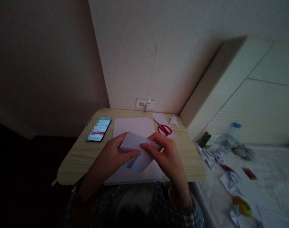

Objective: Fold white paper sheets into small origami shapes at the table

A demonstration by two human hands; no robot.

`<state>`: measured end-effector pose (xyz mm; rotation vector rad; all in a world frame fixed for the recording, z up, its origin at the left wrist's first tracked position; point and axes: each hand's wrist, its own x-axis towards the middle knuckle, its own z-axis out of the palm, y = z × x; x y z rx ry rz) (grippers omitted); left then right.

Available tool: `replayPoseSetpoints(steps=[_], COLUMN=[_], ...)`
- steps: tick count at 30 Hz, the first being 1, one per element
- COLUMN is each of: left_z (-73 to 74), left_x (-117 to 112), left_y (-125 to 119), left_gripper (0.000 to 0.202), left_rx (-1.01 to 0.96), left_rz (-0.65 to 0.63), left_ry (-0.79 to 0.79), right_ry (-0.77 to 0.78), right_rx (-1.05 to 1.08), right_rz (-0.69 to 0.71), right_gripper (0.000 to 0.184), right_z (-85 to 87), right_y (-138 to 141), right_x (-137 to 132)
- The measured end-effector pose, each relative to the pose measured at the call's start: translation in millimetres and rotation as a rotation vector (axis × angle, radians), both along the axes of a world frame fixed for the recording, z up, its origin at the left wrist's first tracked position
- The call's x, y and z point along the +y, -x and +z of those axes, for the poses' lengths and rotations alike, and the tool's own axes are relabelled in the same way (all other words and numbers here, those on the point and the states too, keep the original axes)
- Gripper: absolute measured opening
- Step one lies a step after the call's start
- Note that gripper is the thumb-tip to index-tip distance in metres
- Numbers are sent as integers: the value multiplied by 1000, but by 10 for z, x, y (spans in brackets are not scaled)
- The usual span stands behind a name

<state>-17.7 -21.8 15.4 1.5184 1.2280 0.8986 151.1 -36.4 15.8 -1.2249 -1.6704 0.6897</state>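
A folded piece of white paper (137,156) is held up between both hands, above a stack of white paper sheets (135,123) on the small wooden table (80,161). My left hand (114,152) grips its left side, with the thumb lying across the front. On the right edge, my right hand (164,150) pinches the paper between thumb and fingers. Just beyond my right hand lie red-handled scissors (165,129), partly on a smaller piece of white paper (160,117). The paper's underside is hidden.
A lit phone (100,129) lies at the table's left. A small folded paper piece (174,120) is at the back right corner. Behind is a wall socket (145,104). To the right, a bed (274,164) holds a plastic bottle (231,136) and several folded papers (210,156).
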Motion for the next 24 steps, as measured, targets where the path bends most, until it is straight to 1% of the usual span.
replayPoseSetpoints(steps=[5,8,12,17,24], left_z=[-17,1,27,21,23], left_x=[-22,-25,-36,-44,-30], left_y=[-22,-40,-66,-83,-98], left_gripper=[34,38,42,42,41], left_rx=[-11,-17,-86,-127,-144], left_rz=[-5,50,126,121,123], left_ry=[67,85,118,128,143], right_ry=[39,42,60,58,55], right_rx=[18,82,143,175,194], right_rz=[16,-12,-37,-76,-88], right_gripper=[9,7,9,14,14], right_z=[26,32,5,-20,-19], right_y=[20,-7,-41,-38,-32], right_x=[-21,-24,-16,-12,-26])
